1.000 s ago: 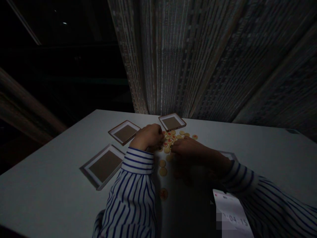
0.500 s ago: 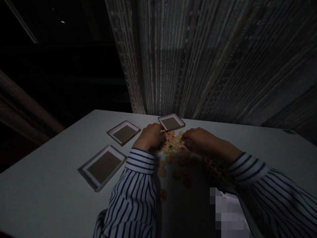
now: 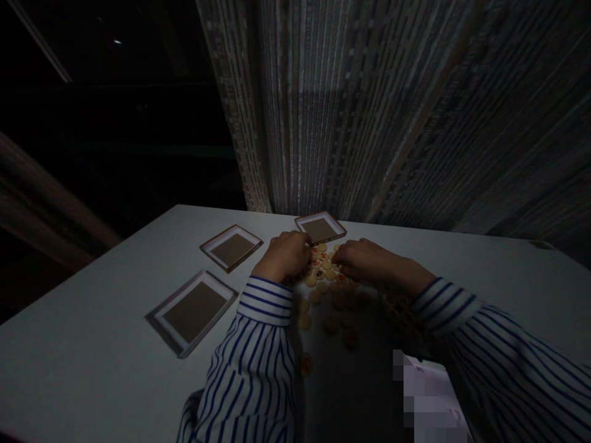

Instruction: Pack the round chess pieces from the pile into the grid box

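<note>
Round pale xiangqi pieces [image 3: 327, 265], some with red or dark characters face up, lie in a loose cluster on the white table [image 3: 101, 326]. My left hand [image 3: 287, 253] is at the cluster's left edge, its fingers bent and closed, fingertips hidden behind the hand. On the right side, my right hand [image 3: 362, 261] reaches into the pieces with curled fingers pressed together; whether a piece is between them I cannot make out. More pieces lie nearer in shadow, including one with a red character [image 3: 305, 364] beside my left sleeve.
A shallow box [image 3: 342, 234] stands at the back edge. To the left are another shallow box [image 3: 227, 268] and a larger grey-rimmed one [image 3: 182, 354]. A bright, pixelated object [image 3: 436, 394] is at lower right. Patterned curtains [image 3: 318, 123] hang behind the table.
My left hand has shifted slightly right over the pieces. My right hand has moved a little left, so the gap between them is narrower.
</note>
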Available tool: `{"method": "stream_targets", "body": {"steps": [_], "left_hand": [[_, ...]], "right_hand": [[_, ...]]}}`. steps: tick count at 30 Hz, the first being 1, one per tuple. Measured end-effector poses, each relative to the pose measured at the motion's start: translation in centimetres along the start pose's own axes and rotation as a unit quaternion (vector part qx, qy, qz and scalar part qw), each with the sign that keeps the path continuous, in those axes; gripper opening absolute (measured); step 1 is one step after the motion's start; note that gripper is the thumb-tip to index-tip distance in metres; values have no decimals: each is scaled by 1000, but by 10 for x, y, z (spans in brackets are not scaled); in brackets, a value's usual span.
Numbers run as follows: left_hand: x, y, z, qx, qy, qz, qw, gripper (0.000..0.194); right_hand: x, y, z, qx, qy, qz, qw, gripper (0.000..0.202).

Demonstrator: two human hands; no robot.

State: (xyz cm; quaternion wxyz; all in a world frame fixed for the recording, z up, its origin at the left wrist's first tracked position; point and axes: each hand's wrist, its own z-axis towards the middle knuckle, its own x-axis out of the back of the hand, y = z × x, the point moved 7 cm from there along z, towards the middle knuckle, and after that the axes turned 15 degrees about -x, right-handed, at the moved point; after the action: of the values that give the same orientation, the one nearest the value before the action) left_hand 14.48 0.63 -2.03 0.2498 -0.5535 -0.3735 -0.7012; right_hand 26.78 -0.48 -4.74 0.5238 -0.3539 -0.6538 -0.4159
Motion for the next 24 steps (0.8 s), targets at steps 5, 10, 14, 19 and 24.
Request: {"method": "stream_targets", "body": {"steps": [5, 10, 14, 19, 24], "left_hand": [[2, 2, -1, 4, -3, 4, 1000, 34], [3, 4, -1, -3, -4, 5, 1000, 33], [3, 5, 0, -4, -6, 4, 1000, 32], [4, 5, 1, -9, 6, 10, 1000, 32], [10, 9, -1, -20, 19, 2, 1000, 32]], "right_hand": [[-3, 0, 3, 4, 3, -9, 1000, 27], [-4, 0, 5, 10, -2, -10, 1000, 25], [-3, -1, 5, 19, -8, -3, 1000, 23], [-1, 0, 6, 20, -12, 7, 1000, 23], [11, 9, 2, 3, 8, 32, 999, 23]]}}
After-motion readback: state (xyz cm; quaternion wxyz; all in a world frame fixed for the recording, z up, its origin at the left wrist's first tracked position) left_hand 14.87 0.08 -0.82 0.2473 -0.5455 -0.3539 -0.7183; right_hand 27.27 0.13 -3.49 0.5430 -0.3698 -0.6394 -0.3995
